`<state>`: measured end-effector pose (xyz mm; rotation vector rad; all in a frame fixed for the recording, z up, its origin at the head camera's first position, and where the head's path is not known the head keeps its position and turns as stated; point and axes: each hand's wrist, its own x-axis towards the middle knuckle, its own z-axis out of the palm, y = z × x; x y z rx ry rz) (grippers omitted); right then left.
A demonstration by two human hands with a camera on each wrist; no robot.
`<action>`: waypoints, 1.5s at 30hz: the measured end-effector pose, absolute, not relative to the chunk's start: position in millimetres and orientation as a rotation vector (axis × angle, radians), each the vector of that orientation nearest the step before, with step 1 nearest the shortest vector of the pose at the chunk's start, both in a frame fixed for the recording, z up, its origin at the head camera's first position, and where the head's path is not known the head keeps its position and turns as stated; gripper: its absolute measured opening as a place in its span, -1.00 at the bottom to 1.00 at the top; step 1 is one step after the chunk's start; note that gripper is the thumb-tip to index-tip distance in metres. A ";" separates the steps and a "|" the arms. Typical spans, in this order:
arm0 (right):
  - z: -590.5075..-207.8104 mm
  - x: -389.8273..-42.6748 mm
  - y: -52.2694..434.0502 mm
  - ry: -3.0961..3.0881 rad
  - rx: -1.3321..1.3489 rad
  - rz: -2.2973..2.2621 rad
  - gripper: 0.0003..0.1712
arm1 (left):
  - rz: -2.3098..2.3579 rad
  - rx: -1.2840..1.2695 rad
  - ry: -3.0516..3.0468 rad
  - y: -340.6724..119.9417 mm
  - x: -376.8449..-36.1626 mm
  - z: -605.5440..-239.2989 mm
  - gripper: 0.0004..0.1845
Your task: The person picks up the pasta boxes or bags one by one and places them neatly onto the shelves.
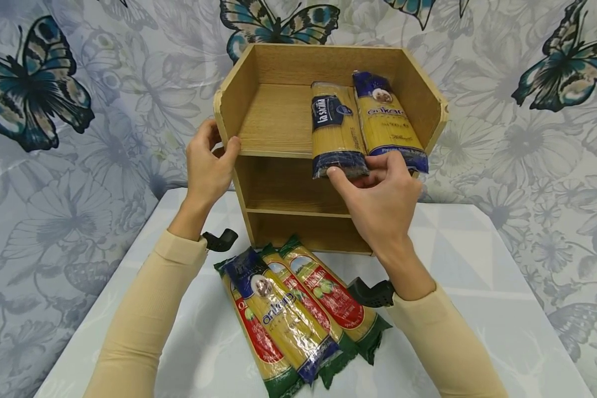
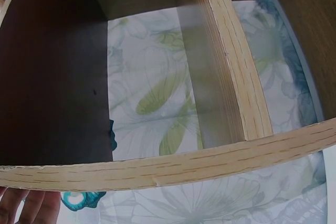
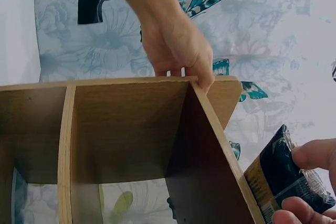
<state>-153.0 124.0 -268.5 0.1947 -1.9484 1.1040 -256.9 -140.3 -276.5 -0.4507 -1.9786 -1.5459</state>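
On the top shelf of a small wooden shelf unit [image 1: 283, 119] lie two packs of spaghetti side by side. My right hand [image 1: 385, 199] pinches the near end of the La Sicilia pack [image 1: 335, 132] between thumb and fingers; this end juts past the shelf's front edge. Against its right side lies a blue-and-yellow Ankara pack [image 1: 390, 121]. My left hand [image 1: 211, 163] grips the unit's left side panel, thumb on the front edge and fingers round the outside. In the right wrist view the pack's dark blue end [image 3: 286, 174] shows between thumb and fingers.
Several spaghetti packs lie in a fanned heap on the white table [image 1: 457, 260] before the unit: an Ankara pack [image 1: 278, 315] on top of red-and-green ones [image 1: 328, 290]. Two lower compartments [image 1: 298, 188] open forward. Butterfly-patterned cloth [image 1: 104, 110] hangs behind.
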 end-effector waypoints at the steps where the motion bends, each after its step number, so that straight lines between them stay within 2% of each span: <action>1: -268.5 -154.1 123.8 -1.948 0.196 1.084 -0.40 | -1.545 -0.450 -1.980 -140.4 -256.6 -276.5 -0.66; 18: -267.5 -175.5 121.2 -1.925 0.162 0.846 -0.40 | -1.555 -0.443 -1.984 -141.9 -255.4 -277.5 -0.66; 39: -266.6 -189.6 122.4 -1.897 0.140 0.792 -0.38 | -1.573 -0.438 -1.965 -142.2 -255.1 -276.5 -0.67; 45: -269.7 -182.9 124.2 -1.937 0.145 0.846 -0.48 | -1.581 -0.450 -1.968 -140.3 -256.5 -276.9 -0.69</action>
